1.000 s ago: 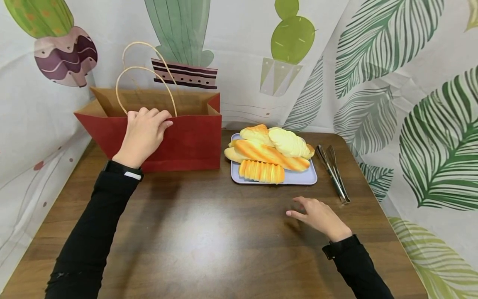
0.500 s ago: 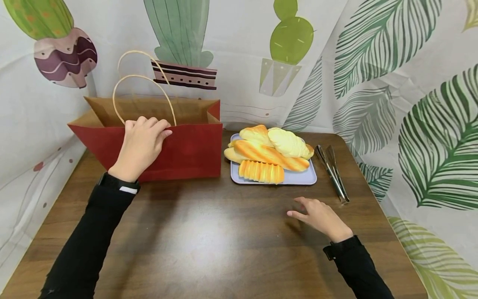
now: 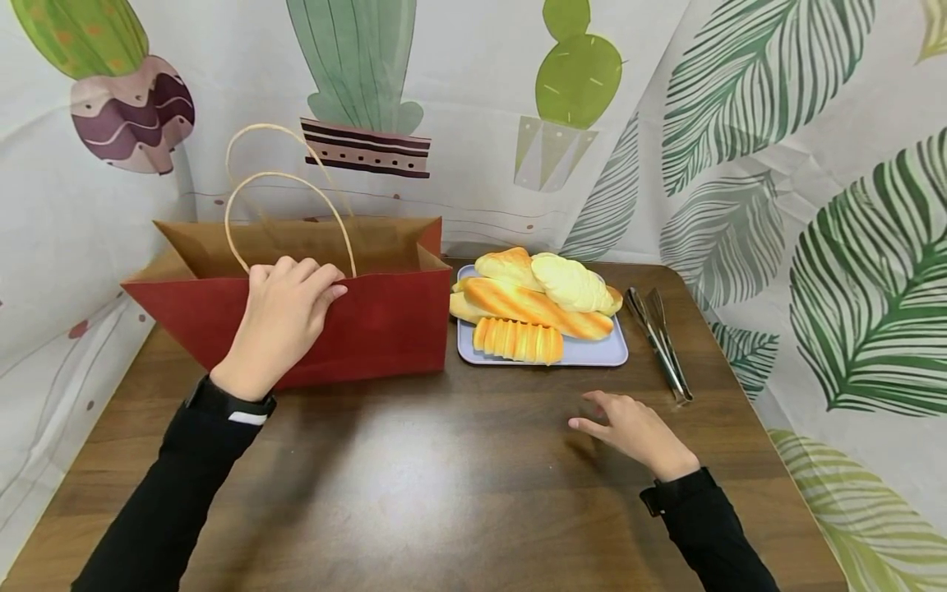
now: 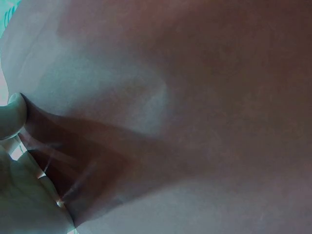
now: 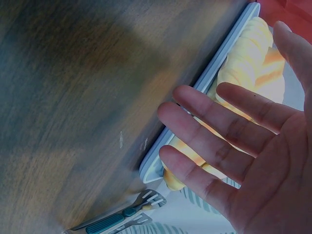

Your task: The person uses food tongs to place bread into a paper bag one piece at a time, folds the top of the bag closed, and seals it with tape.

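A red paper bag (image 3: 377, 329) with a brown inside and two cord handles stands with its mouth spread on the left of the table. My left hand (image 3: 284, 325) grips its front top edge, fingers over the rim at the base of the front handle. In the left wrist view the bag's red side (image 4: 219, 122) fills most of the picture, the thumb (image 4: 13, 116) at its edge. My right hand (image 3: 636, 432) is held over the table in front of the bread tray, holding nothing. Its fingers (image 5: 214, 131) are spread and relaxed in the right wrist view.
On a pale lavender tray (image 3: 592, 355) lie several breads, including a long loaf (image 3: 533, 306), a ridged bread (image 3: 518, 340) and a pale bread (image 3: 571, 282). Metal tongs (image 3: 661, 349) lie right of the tray. A patterned cloth (image 3: 481, 99) hangs behind the wooden table (image 3: 444, 477).
My left hand has drawn the paper bag toward me, its near bottom edge now lower in the head view and level with the tray's front. The right hand has stayed in place.
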`<state>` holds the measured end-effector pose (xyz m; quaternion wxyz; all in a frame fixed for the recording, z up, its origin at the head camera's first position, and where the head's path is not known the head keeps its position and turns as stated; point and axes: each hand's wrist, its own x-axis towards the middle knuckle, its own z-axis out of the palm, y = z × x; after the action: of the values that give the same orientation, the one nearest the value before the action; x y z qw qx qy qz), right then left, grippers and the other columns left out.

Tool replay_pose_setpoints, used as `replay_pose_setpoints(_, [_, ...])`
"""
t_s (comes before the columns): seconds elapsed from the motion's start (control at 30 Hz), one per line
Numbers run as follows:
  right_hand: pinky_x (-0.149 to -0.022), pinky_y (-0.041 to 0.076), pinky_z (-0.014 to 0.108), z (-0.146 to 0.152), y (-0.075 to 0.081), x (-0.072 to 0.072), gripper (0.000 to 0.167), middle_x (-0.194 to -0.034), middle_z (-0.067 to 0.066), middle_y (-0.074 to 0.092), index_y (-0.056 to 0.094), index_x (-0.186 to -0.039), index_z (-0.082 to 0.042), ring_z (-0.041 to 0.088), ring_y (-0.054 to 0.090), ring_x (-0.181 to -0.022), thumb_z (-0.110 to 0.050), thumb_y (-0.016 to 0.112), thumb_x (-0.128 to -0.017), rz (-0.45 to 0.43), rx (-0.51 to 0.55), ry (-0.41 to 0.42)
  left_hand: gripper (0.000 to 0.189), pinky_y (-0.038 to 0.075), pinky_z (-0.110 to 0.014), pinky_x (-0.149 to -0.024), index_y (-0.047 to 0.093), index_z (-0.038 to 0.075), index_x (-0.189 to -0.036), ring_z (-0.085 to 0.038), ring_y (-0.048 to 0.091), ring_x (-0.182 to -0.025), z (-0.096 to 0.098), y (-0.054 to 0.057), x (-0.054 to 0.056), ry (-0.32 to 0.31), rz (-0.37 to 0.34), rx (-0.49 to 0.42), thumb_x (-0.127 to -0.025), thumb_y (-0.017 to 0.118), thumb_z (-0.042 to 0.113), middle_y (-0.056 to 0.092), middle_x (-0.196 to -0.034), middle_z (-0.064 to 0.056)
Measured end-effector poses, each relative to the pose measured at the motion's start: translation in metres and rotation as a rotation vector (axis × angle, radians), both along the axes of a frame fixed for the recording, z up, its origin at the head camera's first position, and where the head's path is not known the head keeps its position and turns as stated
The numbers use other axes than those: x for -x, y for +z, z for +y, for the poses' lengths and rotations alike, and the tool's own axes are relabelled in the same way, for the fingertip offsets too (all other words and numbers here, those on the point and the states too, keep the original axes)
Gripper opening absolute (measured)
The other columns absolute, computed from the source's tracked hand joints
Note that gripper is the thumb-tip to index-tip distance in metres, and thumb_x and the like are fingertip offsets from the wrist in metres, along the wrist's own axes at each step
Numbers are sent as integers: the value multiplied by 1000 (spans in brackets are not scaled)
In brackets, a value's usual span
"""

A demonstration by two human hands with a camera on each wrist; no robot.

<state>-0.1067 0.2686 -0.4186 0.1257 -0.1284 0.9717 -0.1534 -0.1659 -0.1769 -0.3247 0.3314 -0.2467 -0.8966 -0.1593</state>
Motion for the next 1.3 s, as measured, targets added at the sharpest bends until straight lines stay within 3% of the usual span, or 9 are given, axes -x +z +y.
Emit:
replay_pose_setpoints(0.53, [-79, 52, 46, 2, -2, 0, 64, -106, 13, 67, 57, -127, -1, 26, 65, -96, -54, 56, -90, 7, 2, -4, 10, 31, -47, -68, 59, 9, -90, -28, 46, -73, 11, -3, -35, -64, 16, -6, -90, 61, 18, 54, -74, -5])
replay_pose_setpoints(0.83, [-79, 52, 45, 3, -4, -1, 65, -106, 13, 67, 57, -127, -1, 25, 65, -96, -54, 56, -89, 11, 8, -9, 43, 31, -45, -67, 59, 10, -88, -26, 46, -70, 18, -2, -52, -85, 39, -22, -102, 33, 40, 53, -73, -3])
replay_pose_setpoints(1.3, [-76, 53, 44, 2, -2, -5, 64, -101, 12, 67, 57, -126, -1, 26, 65, -93, -54, 56, -89, 15, 13, -11, 42, 30, -45, -68, 61, 11, -88, -23, 47, -74, 22, -2, -68, -115, 38, -42, -103, 34, 39, 55, -75, -1])
